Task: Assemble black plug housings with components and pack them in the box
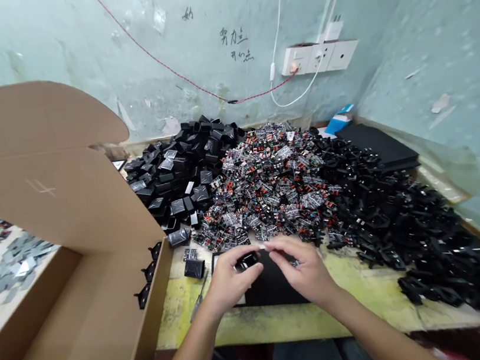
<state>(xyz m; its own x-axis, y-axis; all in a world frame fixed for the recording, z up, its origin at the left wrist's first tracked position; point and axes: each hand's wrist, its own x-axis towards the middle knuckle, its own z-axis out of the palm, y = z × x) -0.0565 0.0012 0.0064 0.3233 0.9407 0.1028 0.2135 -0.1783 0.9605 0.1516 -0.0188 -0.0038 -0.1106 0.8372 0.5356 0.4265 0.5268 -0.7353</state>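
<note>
Yellow surface [368, 302] against a green wall [60, 44], head view. Left hand [229, 277] curled round a black case [246, 261] above a black mat [273, 285]; right hand [304, 265], fingertips drawn together, any hold unclear. Beyond, piles of housings [173, 180], circuit boards [271, 184] and black parts [372, 203] block the far side; a carton [61, 211] stands left.

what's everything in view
boxy plastic cases: many, black, back left
small circuit boards: many, multicoloured, centre
angular plastic parts: many, black, right
open cardboard box: one, brown, left
thin sheets: many, grey, far left
rectangular panel: one, black, front centre
work table: one, yellow, under piles
painted walls: two, pale green, back, right
thin cables: two, red, white, back wall
socket strip: one, white, back wall
left fingers: one set, bare, around small black piece
right fingers: one set, bare, beside it
</note>
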